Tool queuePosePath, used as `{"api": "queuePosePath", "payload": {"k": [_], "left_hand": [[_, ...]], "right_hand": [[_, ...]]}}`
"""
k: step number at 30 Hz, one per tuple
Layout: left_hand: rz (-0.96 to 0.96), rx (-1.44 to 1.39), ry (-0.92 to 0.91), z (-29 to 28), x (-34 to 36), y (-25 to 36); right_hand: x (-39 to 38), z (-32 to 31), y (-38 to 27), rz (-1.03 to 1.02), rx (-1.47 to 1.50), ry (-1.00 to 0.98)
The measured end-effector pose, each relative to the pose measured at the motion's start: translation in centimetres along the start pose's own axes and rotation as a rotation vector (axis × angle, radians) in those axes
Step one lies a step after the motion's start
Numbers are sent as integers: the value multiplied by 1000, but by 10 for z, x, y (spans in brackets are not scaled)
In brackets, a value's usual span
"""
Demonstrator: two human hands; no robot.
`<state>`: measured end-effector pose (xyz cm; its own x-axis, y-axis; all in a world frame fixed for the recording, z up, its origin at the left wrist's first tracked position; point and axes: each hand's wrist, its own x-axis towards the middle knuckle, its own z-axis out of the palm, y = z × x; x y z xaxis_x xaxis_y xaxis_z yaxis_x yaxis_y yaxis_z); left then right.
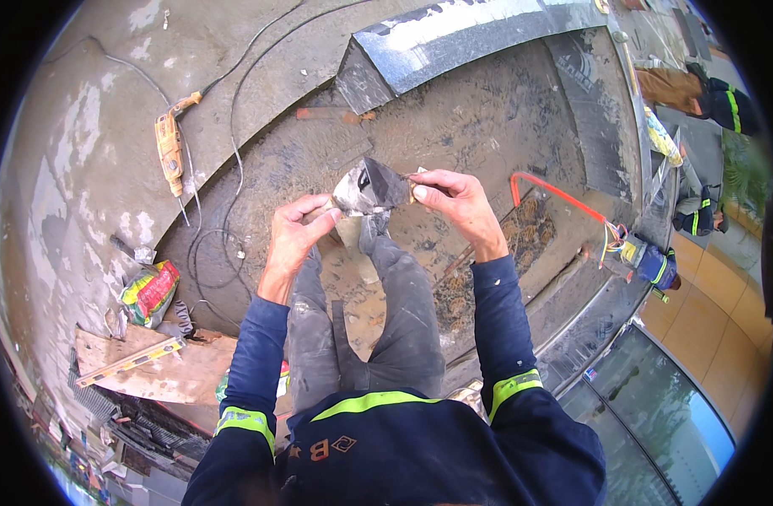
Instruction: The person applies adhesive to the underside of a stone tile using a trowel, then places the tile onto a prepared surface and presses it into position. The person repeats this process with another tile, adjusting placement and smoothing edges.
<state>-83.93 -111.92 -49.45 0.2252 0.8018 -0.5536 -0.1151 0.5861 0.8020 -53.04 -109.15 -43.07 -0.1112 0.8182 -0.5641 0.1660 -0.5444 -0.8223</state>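
Note:
Both my hands are raised in front of my legs, holding one small piece between them. It looks like a folded, crumpled scrap [385,184], pale and smeared on one side and dark on the other; its exact kind I cannot make out. My left hand [298,232] pinches its left edge between thumb and fingers. On the opposite edge, the thumb and forefinger of my right hand [458,205] are closed, with a brownish bit showing at the fingertips. Below the scrap are my shoes, partly hidden, on the muddy ground.
To the left lies a yellow corded power drill [169,152], its cable looping over the ground. Nearby are a colourful bag [150,293] and a spirit level [133,361] on a wooden board [180,384]. A metal-faced slab [454,42] spans the far side. An orange conduit [559,192] rises at right; other people [656,268] are beyond.

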Motion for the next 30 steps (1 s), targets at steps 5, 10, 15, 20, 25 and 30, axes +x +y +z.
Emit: {"api": "queuePosePath", "payload": {"k": [5,10,15,20,25,30], "left_hand": [[87,118,15,-18,-33,-4],[157,-37,56,-46,-56,-7],[163,-132,224,-71,-63,-17],[142,-303,340,-95,-80,-40],[147,-398,417,-121,-97,-62],[123,-433,481,-138,-108,-85]], "right_hand": [[-2,-3,-1,-101,-195,-57],[1,12,14,-67,-619,118],[-21,65,47,52,-8,292],[-36,116,69,209,100,287],[-37,150,74,252,29,245],[-30,166,84,202,-119,188]]}}
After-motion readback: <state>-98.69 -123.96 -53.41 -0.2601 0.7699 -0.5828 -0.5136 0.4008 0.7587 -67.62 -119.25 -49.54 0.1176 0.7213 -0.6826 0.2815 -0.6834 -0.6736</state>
